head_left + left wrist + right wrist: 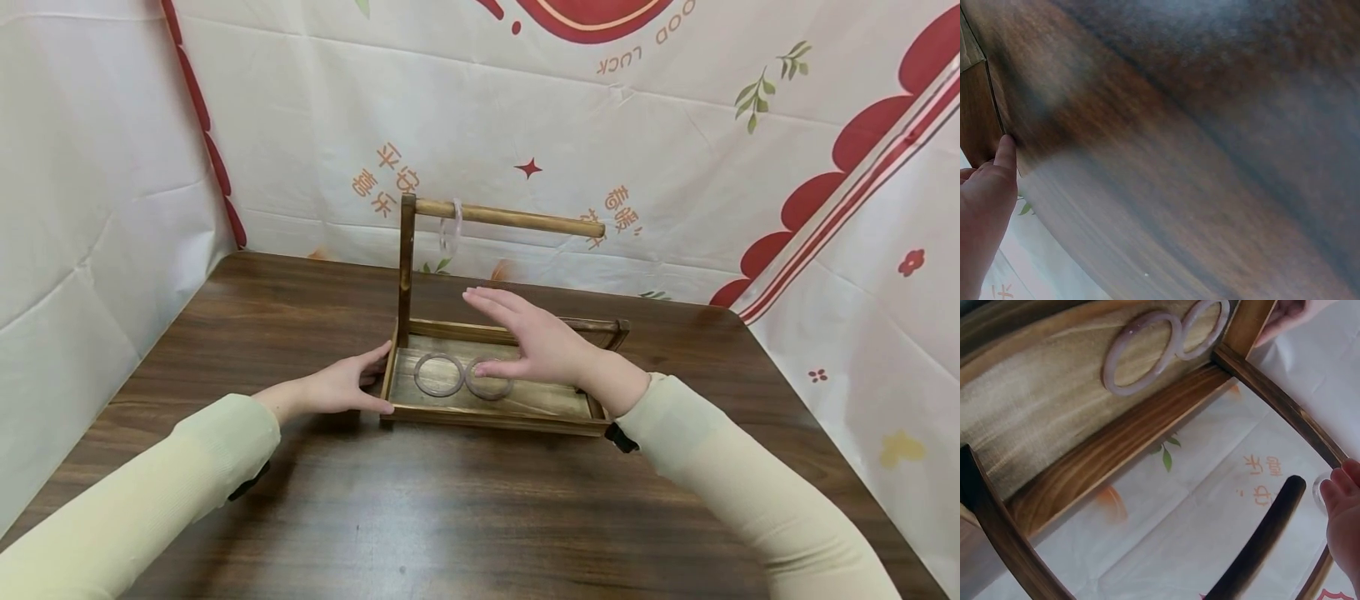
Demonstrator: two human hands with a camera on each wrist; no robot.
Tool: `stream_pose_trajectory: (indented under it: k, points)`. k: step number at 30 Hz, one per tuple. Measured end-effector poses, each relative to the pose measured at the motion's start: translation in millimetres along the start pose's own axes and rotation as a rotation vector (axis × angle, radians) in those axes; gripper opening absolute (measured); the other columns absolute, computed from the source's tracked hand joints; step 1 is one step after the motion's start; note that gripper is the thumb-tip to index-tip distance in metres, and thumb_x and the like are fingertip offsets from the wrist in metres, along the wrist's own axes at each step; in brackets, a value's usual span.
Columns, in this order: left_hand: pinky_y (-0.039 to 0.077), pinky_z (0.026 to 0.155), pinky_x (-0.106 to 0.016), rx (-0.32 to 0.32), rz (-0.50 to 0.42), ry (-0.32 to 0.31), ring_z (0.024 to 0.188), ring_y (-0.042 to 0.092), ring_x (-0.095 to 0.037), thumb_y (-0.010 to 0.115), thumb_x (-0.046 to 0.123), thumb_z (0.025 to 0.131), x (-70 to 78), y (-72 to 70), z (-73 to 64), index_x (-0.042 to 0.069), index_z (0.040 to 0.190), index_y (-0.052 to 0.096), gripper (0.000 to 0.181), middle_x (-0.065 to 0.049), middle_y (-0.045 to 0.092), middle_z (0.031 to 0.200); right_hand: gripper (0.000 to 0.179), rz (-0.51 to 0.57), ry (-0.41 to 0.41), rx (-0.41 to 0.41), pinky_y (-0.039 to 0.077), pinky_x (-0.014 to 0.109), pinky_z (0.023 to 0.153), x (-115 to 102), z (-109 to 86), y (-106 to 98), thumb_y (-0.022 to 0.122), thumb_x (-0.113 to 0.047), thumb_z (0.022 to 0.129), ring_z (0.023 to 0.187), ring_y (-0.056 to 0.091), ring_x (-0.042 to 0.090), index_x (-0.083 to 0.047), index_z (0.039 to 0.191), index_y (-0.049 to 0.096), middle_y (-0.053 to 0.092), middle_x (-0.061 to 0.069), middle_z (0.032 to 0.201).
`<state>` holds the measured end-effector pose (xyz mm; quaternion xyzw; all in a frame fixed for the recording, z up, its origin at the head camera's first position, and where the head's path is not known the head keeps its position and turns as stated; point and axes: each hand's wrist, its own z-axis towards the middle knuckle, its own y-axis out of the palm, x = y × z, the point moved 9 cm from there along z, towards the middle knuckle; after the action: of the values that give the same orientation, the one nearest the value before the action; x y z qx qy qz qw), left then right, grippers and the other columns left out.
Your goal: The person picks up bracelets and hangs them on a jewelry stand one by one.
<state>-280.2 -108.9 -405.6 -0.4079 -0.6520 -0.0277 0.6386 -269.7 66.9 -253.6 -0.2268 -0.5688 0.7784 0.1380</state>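
A wooden display stand [487, 422] has a shallow tray, an upright left post and a round bar [525, 219] above. Two pale purple bangles lie side by side in the tray: the left bangle [417, 377] is in full view, the right bangle [489, 396] partly behind my right thumb. Near the bar's left end hangs a translucent bangle [458, 223]. My left hand [333, 387] holds the tray's left end, thumb at the front corner and fingers at the end wall. Above the tray, my right hand [551, 337] reaches with extended fingers and holds nothing.
The stand sits on a dark wood-grain table [450, 517]. A white printed cloth [300, 108] hangs behind and at both sides. To the right, a shorter dark wooden piece [619, 332] rises from the tray, partly behind my right arm.
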Motion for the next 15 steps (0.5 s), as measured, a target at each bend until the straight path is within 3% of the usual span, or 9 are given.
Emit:
stream_pose_trajectory:
  k: [15]
  points:
    - [0.033, 0.109, -0.052, -0.002, 0.01, 0.016, 0.135, 0.03, -0.045, 0.072, 0.027, 0.083, 2.5, 0.3, -0.5, 0.002, 0.15, -0.002, 0.102, -0.03, 0.016, 0.152, 0.084, 0.019, 0.049, -0.096, 0.035, 0.044, 0.111, 4.1, -11.1, 29.4, 0.074, -0.039, 0.079, 0.136, 0.036, 0.028, -0.005, 0.145, 0.034, 0.035, 0.014, 0.148]
